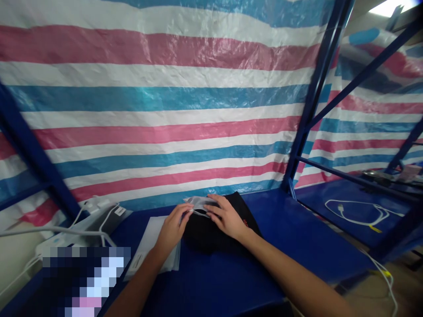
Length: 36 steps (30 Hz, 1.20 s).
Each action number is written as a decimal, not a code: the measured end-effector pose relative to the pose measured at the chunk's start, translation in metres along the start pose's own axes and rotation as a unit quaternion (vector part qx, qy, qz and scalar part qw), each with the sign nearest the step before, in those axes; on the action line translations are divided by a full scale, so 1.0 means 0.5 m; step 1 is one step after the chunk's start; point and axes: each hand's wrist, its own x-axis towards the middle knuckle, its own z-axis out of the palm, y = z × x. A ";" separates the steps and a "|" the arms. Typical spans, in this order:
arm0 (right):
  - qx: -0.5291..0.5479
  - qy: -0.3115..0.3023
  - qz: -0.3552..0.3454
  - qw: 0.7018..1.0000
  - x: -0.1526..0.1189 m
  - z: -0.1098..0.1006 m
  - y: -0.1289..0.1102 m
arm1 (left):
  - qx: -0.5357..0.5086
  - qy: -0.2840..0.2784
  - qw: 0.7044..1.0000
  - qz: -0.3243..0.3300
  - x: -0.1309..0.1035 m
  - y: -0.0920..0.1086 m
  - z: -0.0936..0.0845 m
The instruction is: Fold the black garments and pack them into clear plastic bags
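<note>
My left hand [172, 225] pinches the left edge of a small clear plastic bag [200, 201] between thumb and fingers. On the bag's right side lies my right hand [228, 216], its fingers bent over the plastic and gripping it. The bag's mouth looks parted toward me. Beneath both hands a black cloth item [243, 206] with small orange lettering is spread on the blue surface [280, 220]. Just left of the cloth, a stack of whitish plastic bags [152, 237] lies partly behind my left forearm.
At the left are a power strip [53, 240] with white cables and a pixelated dark object [82, 281]. Blue metal posts [304, 119] frame the striped plastic sheet [165, 132] behind. A white cable [357, 211] coils on the neighbouring blue surface at right.
</note>
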 end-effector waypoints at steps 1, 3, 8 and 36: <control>-0.008 -0.003 -0.006 1.000 -0.001 0.000 0.001 | 0.002 -0.001 1.000 -0.004 0.000 0.004 0.001; -0.012 -0.020 -0.030 0.999 -0.002 -0.001 0.002 | 0.010 -0.002 1.000 -0.009 -0.001 0.008 0.001; -0.028 -0.042 -0.046 0.998 -0.005 0.008 0.007 | 0.040 0.011 0.999 0.026 -0.002 0.001 0.001; 0.530 0.017 0.358 0.768 0.003 0.051 -0.007 | -0.120 -0.057 0.981 -0.144 -0.001 -0.021 0.031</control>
